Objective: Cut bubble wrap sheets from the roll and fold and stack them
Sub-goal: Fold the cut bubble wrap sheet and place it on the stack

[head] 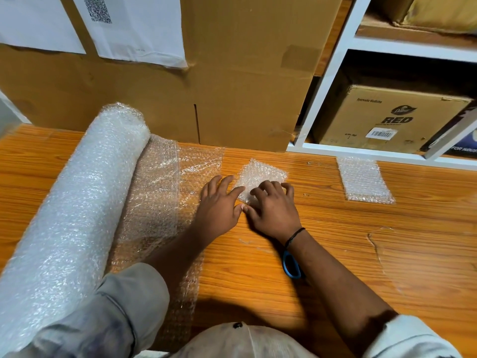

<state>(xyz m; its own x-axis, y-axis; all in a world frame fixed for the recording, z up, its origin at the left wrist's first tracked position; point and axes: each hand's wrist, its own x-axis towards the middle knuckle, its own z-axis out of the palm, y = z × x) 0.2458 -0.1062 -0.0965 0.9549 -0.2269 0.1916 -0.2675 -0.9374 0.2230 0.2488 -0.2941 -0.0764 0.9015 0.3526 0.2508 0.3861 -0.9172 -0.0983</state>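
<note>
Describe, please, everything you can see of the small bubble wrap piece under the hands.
The small bubble wrap piece is clear, bubbled plastic, squarish, seemingly folded, lying flat on the table, right of the unrolled sheet. The left hand touches its left edge with straight fingers; the right hand presses its near corner with curled fingers.

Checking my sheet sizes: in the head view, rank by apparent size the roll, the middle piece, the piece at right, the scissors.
1. Roll, also nearest the camera.
2. Right piece and middle piece: alike, the latter partly covered; unranked.
3. Scissors, mostly hidden.
</note>
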